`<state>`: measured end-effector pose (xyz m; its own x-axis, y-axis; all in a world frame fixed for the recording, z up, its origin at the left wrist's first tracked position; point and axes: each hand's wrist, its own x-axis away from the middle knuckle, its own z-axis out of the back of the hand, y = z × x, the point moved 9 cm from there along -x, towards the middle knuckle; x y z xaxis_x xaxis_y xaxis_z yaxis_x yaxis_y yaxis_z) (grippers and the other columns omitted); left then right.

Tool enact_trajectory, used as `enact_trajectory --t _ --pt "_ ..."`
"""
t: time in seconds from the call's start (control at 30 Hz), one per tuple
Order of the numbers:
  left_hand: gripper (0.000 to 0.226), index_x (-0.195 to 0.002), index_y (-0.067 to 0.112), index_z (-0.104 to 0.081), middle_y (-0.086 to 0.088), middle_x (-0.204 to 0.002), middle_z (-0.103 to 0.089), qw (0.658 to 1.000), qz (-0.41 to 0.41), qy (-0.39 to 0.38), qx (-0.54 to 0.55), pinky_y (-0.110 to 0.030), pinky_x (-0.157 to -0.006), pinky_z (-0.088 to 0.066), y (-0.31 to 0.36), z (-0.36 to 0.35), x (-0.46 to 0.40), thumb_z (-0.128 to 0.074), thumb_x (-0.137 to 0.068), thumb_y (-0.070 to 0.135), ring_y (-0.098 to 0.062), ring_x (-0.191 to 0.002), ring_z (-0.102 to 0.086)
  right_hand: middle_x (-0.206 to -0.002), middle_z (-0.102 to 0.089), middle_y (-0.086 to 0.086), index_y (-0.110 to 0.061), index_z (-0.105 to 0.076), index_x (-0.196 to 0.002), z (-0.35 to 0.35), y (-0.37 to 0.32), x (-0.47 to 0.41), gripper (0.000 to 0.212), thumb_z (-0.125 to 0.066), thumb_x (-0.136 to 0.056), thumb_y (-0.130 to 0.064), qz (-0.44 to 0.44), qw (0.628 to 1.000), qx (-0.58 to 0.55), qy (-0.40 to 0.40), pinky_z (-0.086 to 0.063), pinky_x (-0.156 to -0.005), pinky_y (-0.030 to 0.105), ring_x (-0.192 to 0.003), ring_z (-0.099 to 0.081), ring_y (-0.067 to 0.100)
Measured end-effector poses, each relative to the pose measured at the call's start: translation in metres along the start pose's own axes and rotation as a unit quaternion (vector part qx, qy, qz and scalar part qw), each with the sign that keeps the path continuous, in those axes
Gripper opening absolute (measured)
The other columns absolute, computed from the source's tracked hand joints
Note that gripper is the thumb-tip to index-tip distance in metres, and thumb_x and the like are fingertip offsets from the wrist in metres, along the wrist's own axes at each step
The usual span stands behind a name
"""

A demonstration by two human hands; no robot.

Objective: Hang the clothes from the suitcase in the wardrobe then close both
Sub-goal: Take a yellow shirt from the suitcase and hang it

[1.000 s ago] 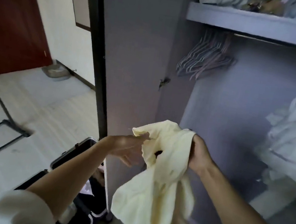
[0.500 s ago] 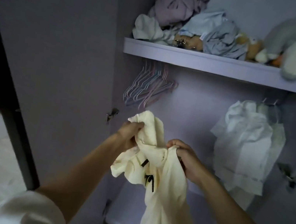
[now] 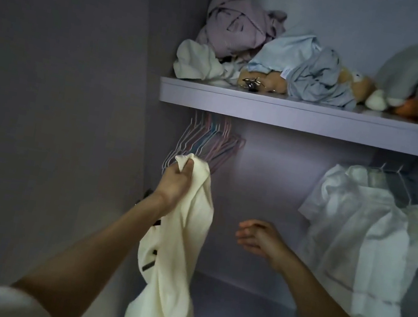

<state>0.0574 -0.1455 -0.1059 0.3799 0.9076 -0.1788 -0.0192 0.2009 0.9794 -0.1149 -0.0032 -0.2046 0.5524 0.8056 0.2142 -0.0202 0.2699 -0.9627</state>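
Cloth first: the cream garment (image 3: 172,262) hangs long and vertical from the left hand (image 3: 175,184), whose fingers are clamped on its top edge. The right hand (image 3: 255,237), at about 3 o'clock from it and lower, holds nothing, fingers loosely apart. Just beyond the left hand, toward 12 o'clock, the bunch of empty hangers (image 3: 204,144) hangs under the shelf (image 3: 291,114); the left hand is nearer, the free right hand probably takes one. A white garment (image 3: 359,237) hangs farther at 3 o'clock.
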Motion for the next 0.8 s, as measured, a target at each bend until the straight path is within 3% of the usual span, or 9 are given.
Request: enact_trajectory --t 0.1,0.23,0.33,0.43,0.47,0.5,0.53,0.67,0.8 --pt "0.037 -0.125 0.007 -0.055 -0.004 -0.102 -0.058 0.998 -0.043 0.023 -0.047 -0.022 -0.082 -0.038 0.003 0.013 -0.018 -0.039 -0.099 0.029 -0.016 -0.098 -0.055 -0.081 -0.062 0.008 -0.002 -0.055 -0.114 -0.003 -0.011 -0.043 0.028 -0.036 -0.094 0.001 0.004 1.0 -0.006 0.025 -0.048 -0.068 0.027 -0.068 -0.058 0.019" --pt "0.038 -0.112 0.001 -0.061 -0.008 -0.088 -0.061 0.99 -0.077 0.043 -0.111 -0.025 -0.074 -0.039 -0.01 0.023 -0.042 -0.038 -0.099 0.029 -0.015 -0.083 -0.054 -0.1 -0.06 0.016 -0.001 -0.054 -0.119 -0.021 -0.027 -0.097 0.03 -0.035 -0.096 -0.003 0.016 0.999 -0.014 0.03 -0.046 -0.064 0.025 -0.069 -0.057 0.019" --pt "0.036 -0.079 0.006 -0.058 0.004 -0.058 -0.047 0.985 -0.058 0.066 -0.151 -0.023 -0.058 -0.035 -0.032 0.031 -0.061 -0.039 -0.099 0.028 -0.006 -0.056 -0.042 -0.119 -0.06 0.021 -0.001 -0.051 -0.123 -0.04 -0.038 -0.14 0.032 -0.034 -0.097 -0.005 0.016 0.999 -0.026 0.014 -0.045 -0.063 0.024 -0.085 -0.056 0.025" --pt "0.039 -0.064 0.014 -0.045 0.004 -0.056 -0.044 0.978 -0.032 0.084 -0.186 -0.024 -0.055 -0.033 -0.049 0.039 -0.074 -0.038 -0.1 0.028 -0.012 -0.055 -0.046 -0.127 -0.056 0.017 -0.003 -0.047 -0.128 -0.06 -0.05 -0.179 0.034 -0.036 -0.097 -0.005 0.014 0.998 -0.058 0.006 -0.048 -0.079 0.033 -0.106 -0.056 0.03" --pt "0.038 -0.067 0.011 -0.05 0.0 -0.059 -0.049 0.978 -0.027 0.088 -0.188 -0.025 -0.058 -0.033 -0.053 0.042 -0.077 -0.039 -0.1 0.027 -0.004 -0.066 -0.036 -0.125 -0.056 0.016 -0.003 -0.047 -0.129 -0.067 -0.054 -0.191 0.034 -0.037 -0.096 -0.005 0.013 0.997 -0.076 0.005 -0.047 -0.085 0.036 -0.109 -0.055 0.029" --pt "0.036 -0.075 0.006 -0.056 -0.006 -0.065 -0.056 0.977 -0.021 0.096 -0.19 -0.024 -0.061 -0.033 -0.057 0.045 -0.08 -0.039 -0.099 0.026 -0.027 -0.099 -0.058 -0.12 -0.056 0.015 -0.004 -0.047 -0.128 -0.074 -0.056 -0.202 0.033 -0.038 -0.096 -0.005 0.008 0.995 -0.095 0.0 -0.046 -0.088 0.037 -0.109 -0.054 0.027" --pt "0.035 -0.086 0.0 -0.061 -0.012 -0.074 -0.061 0.976 -0.017 0.103 -0.192 -0.023 -0.063 -0.033 -0.059 0.047 -0.082 -0.039 -0.099 0.025 -0.031 -0.086 -0.062 -0.112 -0.055 0.013 -0.006 -0.048 -0.125 -0.08 -0.058 -0.21 0.031 -0.038 -0.096 -0.006 0.004 0.994 -0.113 -0.005 -0.046 -0.088 0.037 -0.105 -0.054 0.025" --pt "0.035 -0.097 -0.005 -0.062 -0.017 -0.088 -0.065 0.972 -0.019 0.116 -0.202 -0.021 -0.067 -0.034 -0.067 0.048 -0.093 -0.041 -0.099 0.023 -0.029 -0.096 -0.062 -0.074 -0.053 0.006 -0.013 -0.052 -0.081 -0.105 -0.065 -0.237 0.02 -0.04 -0.097 -0.012 -0.021 0.987 -0.155 -0.042 -0.047 -0.056 0.03 -0.065 -0.051 0.017" --pt "0.031 -0.094 -0.001 -0.063 -0.006 -0.084 -0.058 0.971 -0.021 0.122 -0.205 -0.018 -0.065 -0.032 -0.069 0.043 -0.101 -0.042 -0.099 0.021 -0.017 -0.087 -0.055 -0.076 -0.057 0.005 -0.014 -0.049 -0.08 -0.113 -0.062 -0.245 0.019 -0.043 -0.097 -0.007 -0.018 0.973 -0.218 -0.069 -0.048 -0.054 0.03 -0.065 -0.055 0.015"
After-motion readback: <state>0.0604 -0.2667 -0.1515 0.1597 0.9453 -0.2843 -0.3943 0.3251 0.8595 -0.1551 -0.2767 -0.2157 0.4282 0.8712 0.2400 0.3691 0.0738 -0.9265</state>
